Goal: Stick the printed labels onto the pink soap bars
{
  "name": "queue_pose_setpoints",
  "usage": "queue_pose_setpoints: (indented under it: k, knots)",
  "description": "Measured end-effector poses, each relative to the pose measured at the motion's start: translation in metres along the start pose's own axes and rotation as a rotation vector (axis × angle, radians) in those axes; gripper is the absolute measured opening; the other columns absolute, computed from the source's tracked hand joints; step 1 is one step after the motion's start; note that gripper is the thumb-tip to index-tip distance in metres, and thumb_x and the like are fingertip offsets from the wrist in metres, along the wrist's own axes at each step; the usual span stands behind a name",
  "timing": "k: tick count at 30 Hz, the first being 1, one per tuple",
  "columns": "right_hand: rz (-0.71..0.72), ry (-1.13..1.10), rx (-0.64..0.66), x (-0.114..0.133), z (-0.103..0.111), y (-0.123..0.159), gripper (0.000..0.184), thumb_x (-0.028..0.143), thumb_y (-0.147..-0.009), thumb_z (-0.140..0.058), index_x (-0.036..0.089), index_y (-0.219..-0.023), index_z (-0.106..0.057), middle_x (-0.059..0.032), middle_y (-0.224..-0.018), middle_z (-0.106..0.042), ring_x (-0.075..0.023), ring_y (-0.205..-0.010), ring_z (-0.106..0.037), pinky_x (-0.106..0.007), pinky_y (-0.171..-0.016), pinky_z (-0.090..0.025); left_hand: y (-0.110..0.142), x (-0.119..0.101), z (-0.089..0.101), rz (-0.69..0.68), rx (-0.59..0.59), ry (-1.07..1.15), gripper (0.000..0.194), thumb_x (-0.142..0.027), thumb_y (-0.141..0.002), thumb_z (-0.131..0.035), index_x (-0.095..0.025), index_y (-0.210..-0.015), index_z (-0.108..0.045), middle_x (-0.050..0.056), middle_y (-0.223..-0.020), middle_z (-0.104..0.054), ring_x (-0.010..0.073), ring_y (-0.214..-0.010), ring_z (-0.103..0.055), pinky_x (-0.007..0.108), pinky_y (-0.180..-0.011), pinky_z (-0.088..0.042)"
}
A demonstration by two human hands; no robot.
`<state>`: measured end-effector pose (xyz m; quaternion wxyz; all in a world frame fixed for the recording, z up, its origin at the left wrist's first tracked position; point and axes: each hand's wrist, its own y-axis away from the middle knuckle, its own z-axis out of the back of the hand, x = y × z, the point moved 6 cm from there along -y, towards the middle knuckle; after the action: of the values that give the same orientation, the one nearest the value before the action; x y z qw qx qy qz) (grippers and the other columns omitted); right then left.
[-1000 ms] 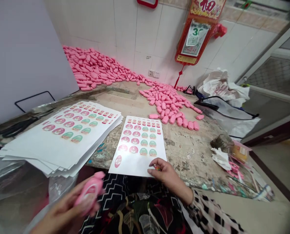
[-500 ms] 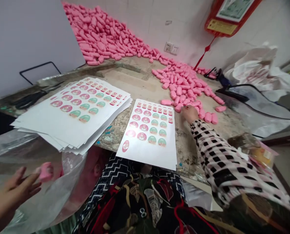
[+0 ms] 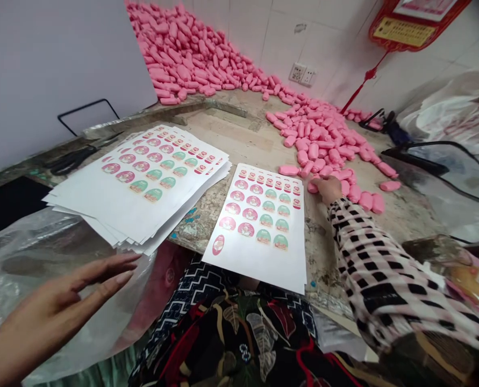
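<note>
My left hand (image 3: 81,295) is stretched out over a clear plastic bag (image 3: 17,258) at the lower left, fingers extended and holding nothing. At the near end of a pile of small pink bottles (image 3: 328,134), my right hand (image 3: 329,189) has its fingers round a pink bottle (image 3: 312,185); part of its grip is hidden by the back of the hand. Between the hands lies a sheet of stickers (image 3: 251,258) with pink and green rounded labels. One oval pink sticker (image 3: 218,245) sits alone in its lower left corner.
A thick stack of sticker sheets (image 3: 90,199) overhangs the table edge on the left. More pink bottles (image 3: 183,59) are heaped against the tiled wall. A clear zip bag (image 3: 452,188) and a packet (image 3: 475,282) stand on the right. Black scissors-like handles (image 3: 72,160) lie behind the stack.
My left hand moved left over the plastic bag and let go of a pink bottle, which dropped out of sight. My right hand left the sticker sheet and reached forward to the pile.
</note>
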<state>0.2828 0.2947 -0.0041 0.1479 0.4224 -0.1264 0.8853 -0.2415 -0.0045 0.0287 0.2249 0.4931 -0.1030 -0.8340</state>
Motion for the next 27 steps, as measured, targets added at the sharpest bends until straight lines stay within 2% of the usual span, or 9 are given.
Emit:
queue_pose_setpoints:
  k: [2,5,6,9,13,16,20,23,27]
  knots:
    - [-0.106,-0.073,-0.119,0.002,0.016,0.017,0.043,0.030,-0.065,-0.063,0.011,-0.102,-0.057,-0.0122,-0.092,-0.058,-0.0262,-0.086,-0.057,-0.038,-0.065,-0.043,-0.001,-0.023,-0.013,-0.082,0.033,0.022,0.037,-0.052,-0.064,-0.070,-0.036,-0.096,-0.069,-0.009,-0.105,-0.068,0.0241,-0.107,-0.055,0.041,-0.098,-0.040]
    - [-0.041,-0.202,-0.120,0.028,0.023,0.066,0.049,0.031,-0.064,-0.066,0.016,-0.109,-0.056,-0.0081,-0.096,-0.058,-0.0191,-0.080,-0.057,-0.033,-0.066,-0.045,-0.003,-0.049,-0.060,-0.104,0.259,0.266,0.037,-0.045,-0.073,-0.065,-0.027,-0.106,-0.067,0.004,-0.099,-0.069,0.0215,-0.087,-0.062,0.035,-0.083,-0.049]
    - [0.002,-0.305,-0.053,0.040,0.018,0.090,0.048,0.031,-0.064,-0.067,0.018,-0.108,-0.056,-0.0065,-0.095,-0.059,-0.0175,-0.077,-0.057,-0.032,-0.065,-0.046,-0.004,-0.058,-0.081,-0.109,0.340,0.387,0.039,-0.042,-0.075,-0.064,-0.025,-0.109,-0.065,0.006,-0.097,-0.069,0.0199,-0.079,-0.063,0.034,-0.077,-0.050]
    - [-0.004,-0.539,0.361,0.077,-0.020,0.182,0.046,0.035,-0.065,-0.070,0.024,-0.108,-0.056,-0.0030,-0.090,-0.059,-0.0156,-0.071,-0.057,-0.031,-0.062,-0.048,-0.004,-0.076,-0.143,-0.052,0.515,0.691,0.045,-0.033,-0.077,-0.065,-0.023,-0.120,-0.056,0.011,-0.108,-0.064,0.0191,-0.083,-0.063,0.034,-0.078,-0.050]
    - [0.085,-0.554,0.593,0.109,-0.058,0.285,0.036,0.029,-0.072,-0.066,0.027,-0.107,-0.058,0.0001,-0.088,-0.060,-0.0144,-0.075,-0.055,-0.030,-0.068,-0.048,0.000,-0.080,-0.194,0.071,0.631,1.066,0.026,-0.027,-0.080,-0.063,-0.020,-0.105,-0.060,0.006,-0.103,-0.064,0.0145,-0.087,-0.062,0.029,-0.079,-0.050]
    - [0.278,-0.431,0.698,0.113,-0.065,0.309,0.035,0.026,-0.079,-0.059,0.029,-0.113,-0.058,-0.0001,-0.093,-0.063,-0.0164,-0.083,-0.057,-0.032,-0.077,-0.047,0.002,-0.068,-0.195,0.127,0.591,1.164,0.015,-0.021,-0.079,-0.063,-0.017,-0.093,-0.060,0.004,-0.095,-0.065,0.0135,-0.084,-0.063,0.028,-0.078,-0.051]
    - [0.487,-0.013,0.532,0.094,-0.052,0.288,0.040,0.029,-0.083,-0.053,0.032,-0.123,-0.054,-0.0047,-0.121,-0.056,-0.0234,-0.102,-0.056,-0.040,-0.087,-0.044,0.006,-0.043,-0.172,0.147,0.509,0.994,0.032,-0.022,-0.076,-0.065,-0.016,-0.107,-0.055,0.011,-0.108,-0.063,0.0171,-0.078,-0.065,0.034,-0.074,-0.052]
    - [0.525,0.356,0.489,0.077,-0.055,0.271,0.042,0.040,-0.086,-0.047,0.034,-0.127,-0.051,-0.0059,-0.140,-0.041,-0.0281,-0.103,-0.057,-0.043,-0.079,-0.047,0.007,-0.028,-0.157,0.102,0.426,0.845,0.042,-0.023,-0.073,-0.068,-0.014,-0.111,-0.052,0.010,-0.093,-0.065,0.0140,-0.067,-0.063,0.028,-0.064,-0.051]
    - [0.515,0.617,0.439,0.067,-0.060,0.258,0.044,0.049,-0.090,-0.036,0.032,-0.128,-0.050,-0.0060,-0.141,-0.040,-0.0273,-0.100,-0.059,-0.039,-0.073,-0.050,0.006,-0.016,-0.155,0.007,0.386,0.688,0.044,-0.027,-0.071,-0.069,-0.017,-0.110,-0.052,-0.001,-0.073,-0.061,0.0114,-0.061,-0.058,0.025,-0.059,-0.047]
